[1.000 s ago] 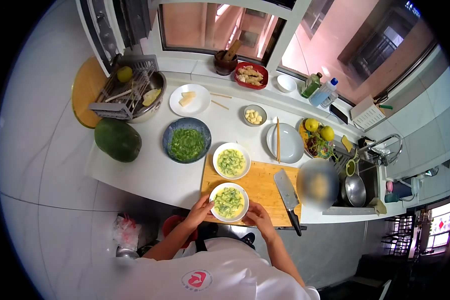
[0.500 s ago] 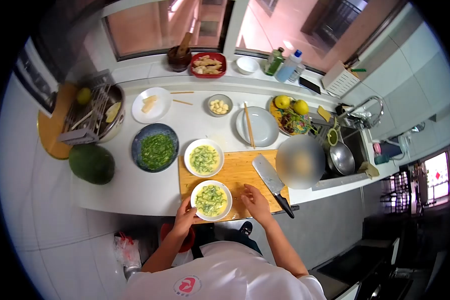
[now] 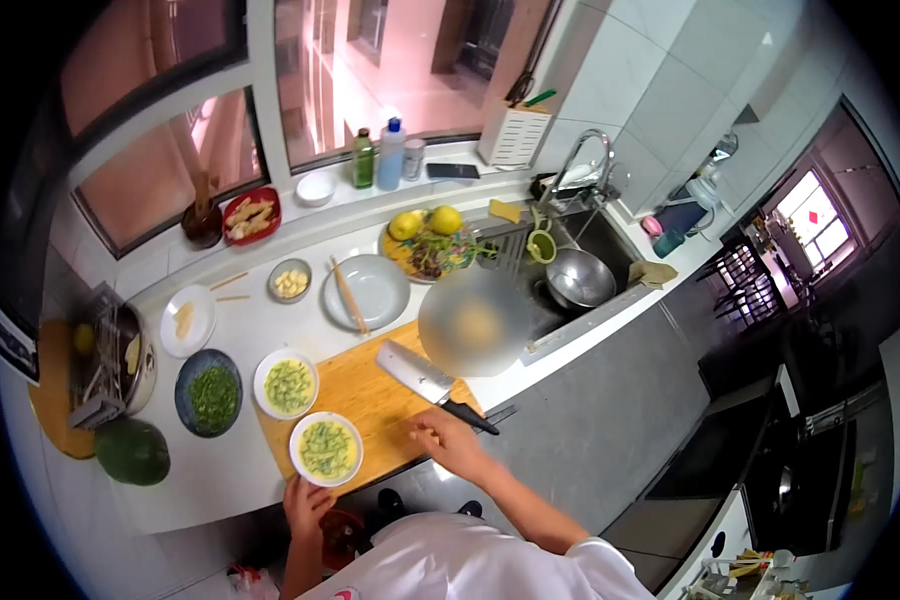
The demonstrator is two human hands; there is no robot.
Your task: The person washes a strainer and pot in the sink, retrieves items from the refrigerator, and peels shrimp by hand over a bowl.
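At the cutting board's front edge, my left hand (image 3: 308, 507) has its fingers apart, right beside a white bowl (image 3: 327, 449) of yellow liquid with chopped green pieces. Whether the fingertips touch that bowl I cannot tell. A similar white bowl (image 3: 287, 384) stands just behind it. My right hand (image 3: 450, 443) hovers over the right front of the wooden cutting board (image 3: 365, 400), fingers loosely bent and holding nothing. Close by lies a cleaver (image 3: 415, 372), its black handle sticking past the board's edge. To the left is a dark blue plate (image 3: 232, 420) of chopped greens.
Behind the board are a grey plate (image 3: 382, 290) with chopsticks, a bowl of garlic cloves (image 3: 290, 281) and a blurred round thing (image 3: 475, 322). The sink (image 3: 620, 245) holds a metal bowl (image 3: 581, 279); water runs from the faucet. A watermelon (image 3: 132, 452) sits at left.
The view has swung to the right, toward the sink and the room. My left hand has slid off the bowl's side to its front. My right hand has moved nearer the cleaver's handle.
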